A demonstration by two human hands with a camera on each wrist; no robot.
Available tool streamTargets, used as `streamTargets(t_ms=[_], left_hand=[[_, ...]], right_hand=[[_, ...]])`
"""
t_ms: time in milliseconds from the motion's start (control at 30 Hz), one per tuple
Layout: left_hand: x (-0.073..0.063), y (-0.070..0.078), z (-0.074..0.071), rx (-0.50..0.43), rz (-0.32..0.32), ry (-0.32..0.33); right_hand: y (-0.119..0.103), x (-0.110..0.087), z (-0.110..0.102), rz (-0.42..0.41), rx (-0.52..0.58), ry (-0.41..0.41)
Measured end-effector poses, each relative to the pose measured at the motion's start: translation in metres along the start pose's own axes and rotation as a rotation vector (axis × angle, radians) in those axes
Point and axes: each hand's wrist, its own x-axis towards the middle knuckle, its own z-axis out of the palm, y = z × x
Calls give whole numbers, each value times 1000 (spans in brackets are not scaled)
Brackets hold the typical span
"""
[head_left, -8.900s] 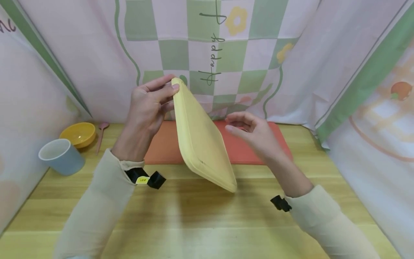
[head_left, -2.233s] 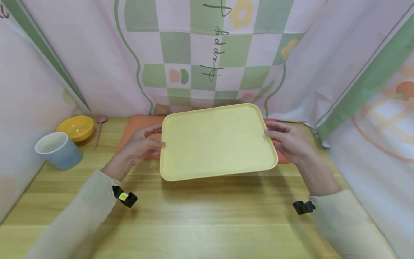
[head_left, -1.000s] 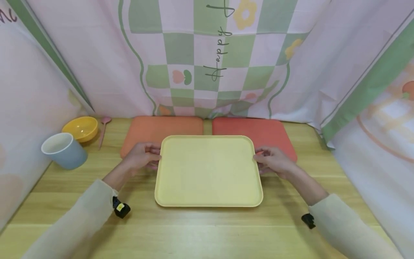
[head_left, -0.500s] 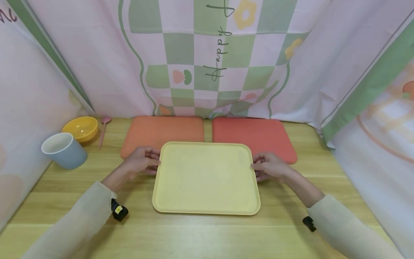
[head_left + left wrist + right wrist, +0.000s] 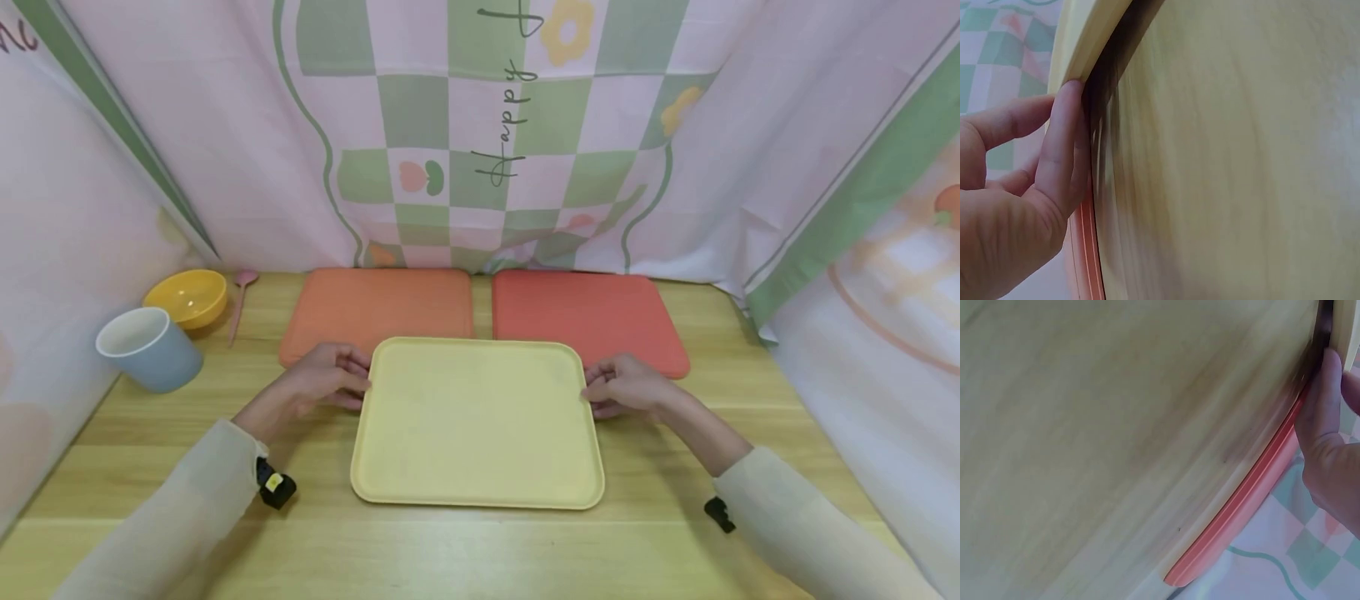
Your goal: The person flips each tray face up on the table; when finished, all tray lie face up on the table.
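Observation:
A pale yellow rectangular tray (image 5: 480, 421) lies face up and almost level in front of me. My left hand (image 5: 330, 375) pinches its left rim, thumb on top and fingers beneath. At the opposite short side, my right hand (image 5: 626, 385) grips the rim the same way. In the left wrist view, the left hand's fingertips (image 5: 1071, 90) meet the tray's underside, and a dark gap shows between tray and table. The right wrist view has the right hand (image 5: 1325, 450) under the tray's edge (image 5: 1346, 331). The tray's top is bare.
Behind the yellow tray, an orange tray (image 5: 382, 304) and a red tray (image 5: 588, 321) lie side by side against the checked curtain (image 5: 480, 108). To the left are a blue cup (image 5: 153, 358), a yellow bowl (image 5: 187, 300) and a pink spoon (image 5: 238, 308) on the wooden table (image 5: 450, 550).
Earliest, only the left hand held the tray, tipped on its side. Both hands then took it, turned it flat, and brought it down and towards me; lately it has sunk only slightly.

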Motion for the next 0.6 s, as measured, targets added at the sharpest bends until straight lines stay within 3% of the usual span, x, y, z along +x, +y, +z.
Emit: streamTargets(t_ms=[400, 600], left_hand=[[-3, -5, -6, -29, -13, -69], [-8, -6, -8, 0, -26, -133]], right_hand=[[4, -2, -4, 29, -4, -66], [6, -4, -4, 28, -21, -127]])
